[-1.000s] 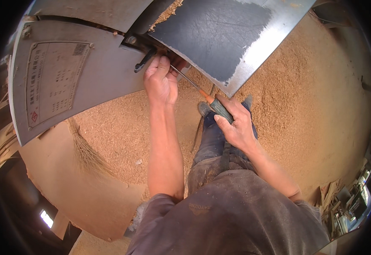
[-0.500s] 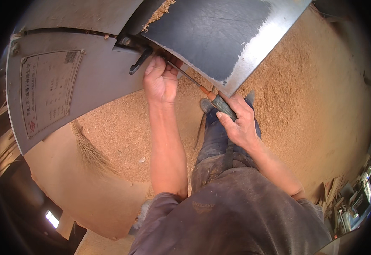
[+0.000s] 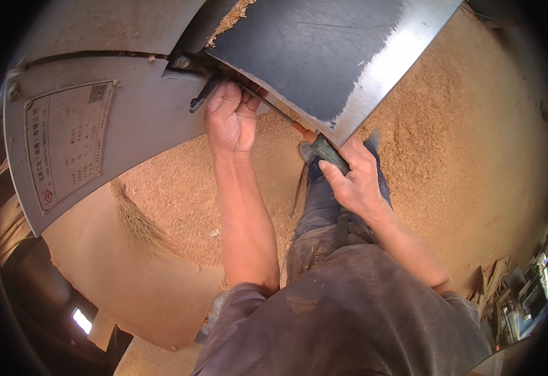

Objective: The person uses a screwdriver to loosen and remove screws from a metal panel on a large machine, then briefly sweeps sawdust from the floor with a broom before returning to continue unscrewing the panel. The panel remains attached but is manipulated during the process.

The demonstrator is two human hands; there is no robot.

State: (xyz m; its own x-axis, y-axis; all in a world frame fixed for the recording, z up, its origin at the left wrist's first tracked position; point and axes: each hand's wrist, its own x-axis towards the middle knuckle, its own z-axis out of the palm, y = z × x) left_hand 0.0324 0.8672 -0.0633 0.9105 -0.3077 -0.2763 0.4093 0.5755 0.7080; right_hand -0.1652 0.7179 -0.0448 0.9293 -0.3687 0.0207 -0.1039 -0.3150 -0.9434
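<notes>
My right hand (image 3: 357,178) is closed around the dark green handle of a screwdriver (image 3: 330,155) with an orange collar. Its thin metal shaft slants up and left, close along the underside edge of a metal machine table (image 3: 299,50). The tip is hidden under that edge, by the fingers of my left hand (image 3: 231,125). That hand is palm up with its fingers curled in beneath the table; what they grip, if anything, is hidden. Just left of them a black lever (image 3: 205,92) sticks out from the machine.
A grey machine panel (image 3: 130,119) with a label plate (image 3: 67,144) stands at the left. Wood shavings (image 3: 418,138) cover the floor around my feet. A straw broom (image 3: 139,219) lies at the left, and wood scraps (image 3: 490,279) are piled at the lower right.
The view has shifted slightly, so the machine panel sits a little lower and farther left. Both hands keep nearly the same places and holds.
</notes>
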